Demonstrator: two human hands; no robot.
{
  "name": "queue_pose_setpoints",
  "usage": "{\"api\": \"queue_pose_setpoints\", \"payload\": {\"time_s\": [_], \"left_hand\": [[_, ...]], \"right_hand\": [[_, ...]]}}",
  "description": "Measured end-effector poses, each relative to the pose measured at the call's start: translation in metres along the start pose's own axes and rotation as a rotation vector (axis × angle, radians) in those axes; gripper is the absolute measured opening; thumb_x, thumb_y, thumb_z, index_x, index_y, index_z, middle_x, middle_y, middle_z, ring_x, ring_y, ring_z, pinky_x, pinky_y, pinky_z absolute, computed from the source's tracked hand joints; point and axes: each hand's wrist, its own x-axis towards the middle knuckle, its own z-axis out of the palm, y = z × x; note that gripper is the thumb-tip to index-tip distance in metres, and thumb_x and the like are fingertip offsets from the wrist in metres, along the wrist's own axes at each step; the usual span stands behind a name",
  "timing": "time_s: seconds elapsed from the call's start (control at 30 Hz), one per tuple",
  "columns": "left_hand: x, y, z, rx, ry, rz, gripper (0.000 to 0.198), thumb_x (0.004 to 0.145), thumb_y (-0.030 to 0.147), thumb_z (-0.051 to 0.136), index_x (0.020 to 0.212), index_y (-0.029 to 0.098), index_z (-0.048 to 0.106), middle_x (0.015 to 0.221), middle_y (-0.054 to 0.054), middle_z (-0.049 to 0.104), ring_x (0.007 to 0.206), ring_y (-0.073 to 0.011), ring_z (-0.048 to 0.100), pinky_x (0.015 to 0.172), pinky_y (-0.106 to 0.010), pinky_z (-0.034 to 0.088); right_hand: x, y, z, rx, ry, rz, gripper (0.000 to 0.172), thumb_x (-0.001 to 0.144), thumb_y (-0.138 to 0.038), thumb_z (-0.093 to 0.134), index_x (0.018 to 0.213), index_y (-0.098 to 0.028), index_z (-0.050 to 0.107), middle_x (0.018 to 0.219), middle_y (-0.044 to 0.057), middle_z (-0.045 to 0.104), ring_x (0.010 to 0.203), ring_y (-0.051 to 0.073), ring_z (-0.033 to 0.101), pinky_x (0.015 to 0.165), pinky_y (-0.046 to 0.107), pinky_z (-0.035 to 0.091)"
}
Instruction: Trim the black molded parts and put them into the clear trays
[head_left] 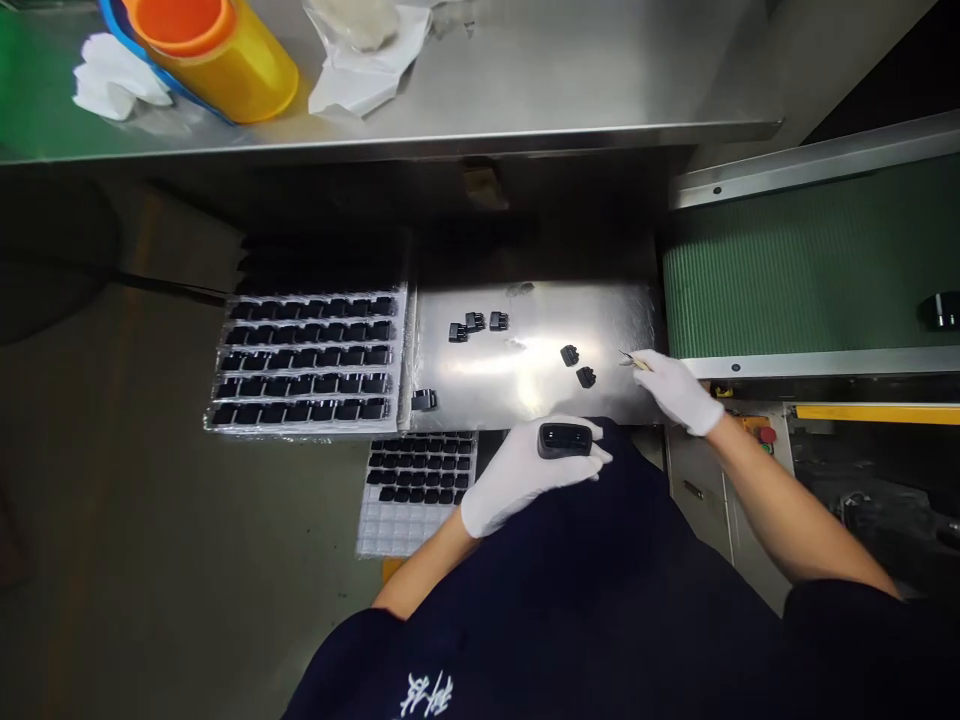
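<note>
the left grip (525, 478), in a white glove, is curled around a black plastic part (564, 440) - the part sits against the fingers, its dark face turned up, held just above the near edge of a steel plate (615, 325). the right grip (675, 392), also gloved, is pressed together on a pair of fine tweezers (634, 361), whose tips point left over the plate and touch nothing.

six loose black parts (474, 322) lie on the plate: three close together toward the back, two near the tweezer tips, and one by the left edge. left of the plate is a clear blister tray (307, 360), its rows packed with black parts. a second clear tray (416, 492) sits just below it, in front of the left grip, with black parts in its upper rows.

on the right runs a green conveyor belt (810, 270) with one black item (941, 310) at the frame's edge, and a red button (766, 435) sits below it. up on the steel counter (525, 90) stand a yellow container with an orange lid (217, 60) and white wipes (112, 80) - all well away from both grips.
</note>
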Motion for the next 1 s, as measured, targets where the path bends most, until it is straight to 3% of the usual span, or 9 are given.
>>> {"api": "queue_pose_setpoints", "payload": {"time_s": [0.1,0.17,0.23,0.43,0.6,0.77,1.0], "left_hand": [[-0.004,0.006,0.005,0.095,-0.051,-0.028,0.035,0.081,0.029,0.085,0.111,0.013,0.076,0.104,-0.011,0.081,0.089,-0.0256,0.077,0.088,-0.040,0.062],[-0.006,0.010,0.008,0.198,-0.063,-0.022,0.033,0.078,0.029,0.086,0.106,0.014,0.078,0.105,-0.010,0.081,0.092,-0.0273,0.077,0.087,-0.040,0.062],[-0.008,0.014,0.010,0.300,-0.073,-0.019,0.030,0.076,0.029,0.087,0.102,0.017,0.080,0.103,-0.008,0.081,0.094,-0.0285,0.077,0.084,-0.039,0.062],[-0.013,0.023,0.014,0.426,-0.146,-0.039,0.021,0.077,0.030,0.086,0.094,0.019,0.081,0.092,-0.004,0.081,0.083,-0.0266,0.077,0.072,-0.033,0.061],[-0.015,0.021,0.015,0.444,-0.151,-0.036,0.022,0.077,0.033,0.085,0.094,0.020,0.081,0.088,-0.004,0.080,0.078,-0.0253,0.076,0.068,-0.031,0.059],[-0.015,0.019,0.015,0.424,-0.185,-0.015,0.021,0.077,0.034,0.085,0.093,0.019,0.082,0.086,-0.004,0.079,0.077,-0.0248,0.075,0.067,-0.031,0.059],[-0.016,0.019,0.016,0.421,-0.192,-0.057,0.023,0.077,0.036,0.086,0.093,0.019,0.081,0.088,-0.005,0.079,0.078,-0.0256,0.075,0.067,-0.032,0.059]], "right_hand": [[-0.037,-0.045,-0.051,-0.246,0.067,-0.504,0.042,0.107,-0.038,0.036,0.124,-0.021,0.070,0.090,0.006,0.073,0.082,0.022,0.066,0.076,0.035,0.051],[-0.051,-0.072,-0.075,-0.436,0.037,-0.695,0.044,0.108,-0.046,0.037,0.113,-0.021,0.073,0.070,0.002,0.064,0.063,0.018,0.056,0.060,0.030,0.040],[-0.057,-0.091,-0.088,-0.552,-0.016,-0.793,0.048,0.108,-0.052,0.038,0.101,-0.021,0.074,0.062,0.000,0.058,0.056,0.016,0.048,0.055,0.030,0.032],[-0.057,-0.113,-0.098,-0.562,-0.162,-0.792,0.048,0.106,-0.053,0.043,0.077,-0.022,0.065,0.064,0.001,0.057,0.059,0.015,0.050,0.058,0.033,0.038],[-0.057,-0.113,-0.097,-0.533,-0.211,-0.768,0.049,0.107,-0.055,0.040,0.077,-0.024,0.063,0.065,0.001,0.056,0.065,0.016,0.055,0.062,0.035,0.044],[-0.058,-0.108,-0.093,-0.459,-0.169,-0.746,0.051,0.106,-0.062,0.039,0.082,-0.024,0.065,0.075,0.003,0.061,0.077,0.019,0.061,0.066,0.037,0.047],[-0.058,-0.116,-0.093,-0.497,-0.223,-0.794,0.049,0.108,-0.055,0.039,0.080,-0.024,0.064,0.069,0.002,0.058,0.071,0.018,0.060,0.065,0.036,0.046]]}}
